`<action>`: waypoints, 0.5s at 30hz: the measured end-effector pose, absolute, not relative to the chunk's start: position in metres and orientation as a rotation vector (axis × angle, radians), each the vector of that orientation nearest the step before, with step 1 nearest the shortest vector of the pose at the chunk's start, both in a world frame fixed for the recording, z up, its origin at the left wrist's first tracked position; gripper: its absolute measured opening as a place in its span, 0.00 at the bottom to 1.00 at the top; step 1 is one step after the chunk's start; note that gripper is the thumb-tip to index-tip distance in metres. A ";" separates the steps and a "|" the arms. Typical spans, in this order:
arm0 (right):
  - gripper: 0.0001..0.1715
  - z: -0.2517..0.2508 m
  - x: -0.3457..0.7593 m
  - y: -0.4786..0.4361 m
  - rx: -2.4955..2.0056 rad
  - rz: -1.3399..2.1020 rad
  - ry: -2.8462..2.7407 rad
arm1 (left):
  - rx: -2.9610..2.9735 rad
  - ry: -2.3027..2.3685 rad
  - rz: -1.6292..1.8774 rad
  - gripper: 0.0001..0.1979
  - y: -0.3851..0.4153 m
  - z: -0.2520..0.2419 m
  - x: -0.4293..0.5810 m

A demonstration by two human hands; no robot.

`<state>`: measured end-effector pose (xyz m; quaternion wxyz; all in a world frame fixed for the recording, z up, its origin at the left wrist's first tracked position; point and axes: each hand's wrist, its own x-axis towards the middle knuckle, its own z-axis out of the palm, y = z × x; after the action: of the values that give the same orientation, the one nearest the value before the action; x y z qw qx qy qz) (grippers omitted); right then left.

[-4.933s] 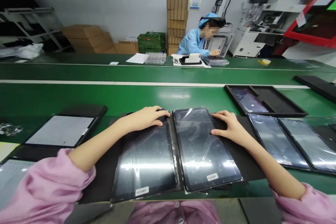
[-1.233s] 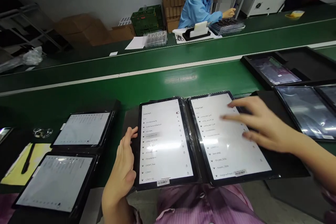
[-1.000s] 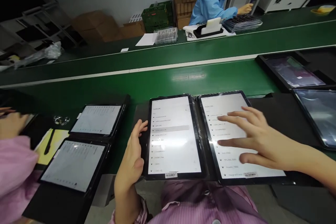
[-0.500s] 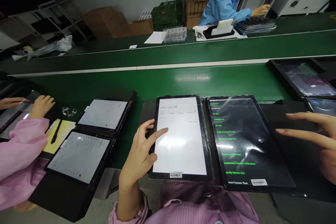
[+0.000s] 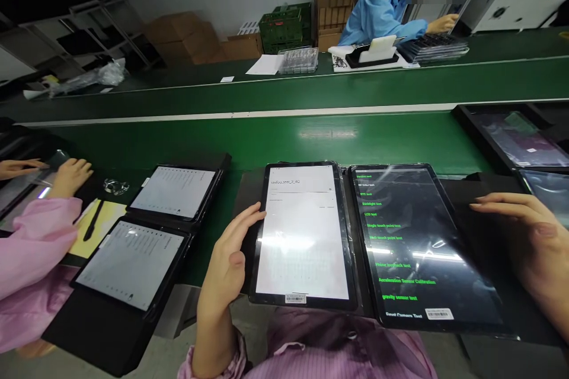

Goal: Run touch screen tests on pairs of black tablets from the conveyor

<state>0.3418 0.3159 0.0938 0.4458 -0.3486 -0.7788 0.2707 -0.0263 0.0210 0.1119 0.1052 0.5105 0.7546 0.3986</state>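
A tablet with a white screen (image 5: 302, 237) lies in front of me, with a heading and an entry line near its top. Against its left edge rest the outstretched fingers of my left hand (image 5: 229, 257), which holds nothing. Beside it on the right is a second tablet with a dark screen (image 5: 422, 237), showing a list of tests mostly in green letters. My right hand (image 5: 533, 243) hovers or rests over the black case flap (image 5: 466, 213) to the right of that tablet, empty, its fingers extended. I cannot tell whether it touches the flap.
To the left, two light-screened tablets (image 5: 133, 263) lie in black cases, near a yellow pad with a black pen (image 5: 93, 222). A co-worker's hand (image 5: 73, 176) is beyond them. More cased tablets (image 5: 524, 136) lie at right. Across the green bench (image 5: 284, 136) sits a person in blue (image 5: 377, 3).
My left index finger has drawn back from the white screen to its left edge. A faint keyboard-like pattern now shows low on that screen. My right hand's fingers have come closer together.
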 end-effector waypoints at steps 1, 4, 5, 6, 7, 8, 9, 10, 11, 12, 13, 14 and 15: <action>0.29 0.094 0.340 0.315 -0.848 0.718 -1.902 | 1.531 2.211 1.129 0.53 0.022 0.113 -0.027; 0.26 0.097 0.337 0.314 -0.819 0.802 -1.830 | 1.590 2.179 0.973 0.53 0.022 0.117 -0.028; 0.26 0.098 0.336 0.313 -0.818 0.802 -1.823 | 1.597 2.174 0.945 0.54 0.022 0.118 -0.028; 0.26 0.099 0.336 0.313 -0.818 0.801 -1.817 | 1.599 2.169 0.938 0.55 0.022 0.118 -0.028; 0.26 0.099 0.336 0.313 -0.822 0.794 -1.817 | 1.595 2.164 0.953 0.56 0.022 0.117 -0.028; 0.25 0.099 0.337 0.313 -0.830 0.782 -1.824 | 1.587 2.161 0.989 0.56 0.022 0.116 -0.028; 0.25 0.099 0.338 0.314 -0.841 0.768 -1.832 | 1.574 2.159 1.034 0.56 0.022 0.115 -0.027; 0.25 0.098 0.339 0.314 -0.851 0.760 -1.838 | 1.558 2.162 1.082 0.56 0.022 0.114 -0.026; 0.25 0.098 0.339 0.315 -0.858 0.762 -1.839 | 1.542 2.167 1.124 0.55 0.022 0.113 -0.026; 0.24 0.097 0.340 0.315 -0.862 0.768 -1.839 | 1.529 2.173 1.156 0.55 0.023 0.112 -0.026; 0.24 0.096 0.341 0.316 -0.860 0.773 -1.839 | 1.518 2.181 1.177 0.55 0.023 0.112 -0.026; 0.24 0.095 0.341 0.316 -0.854 0.776 -1.838 | 1.507 2.192 1.194 0.55 0.024 0.112 -0.025; 0.24 0.094 0.341 0.316 -0.847 0.775 -1.839 | 1.495 2.206 1.210 0.56 0.024 0.112 -0.026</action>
<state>0.3409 0.3164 0.0944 0.4679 -0.3453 -0.7496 0.3160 -0.0256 0.0241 0.1122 0.1073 0.5079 0.7494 0.4111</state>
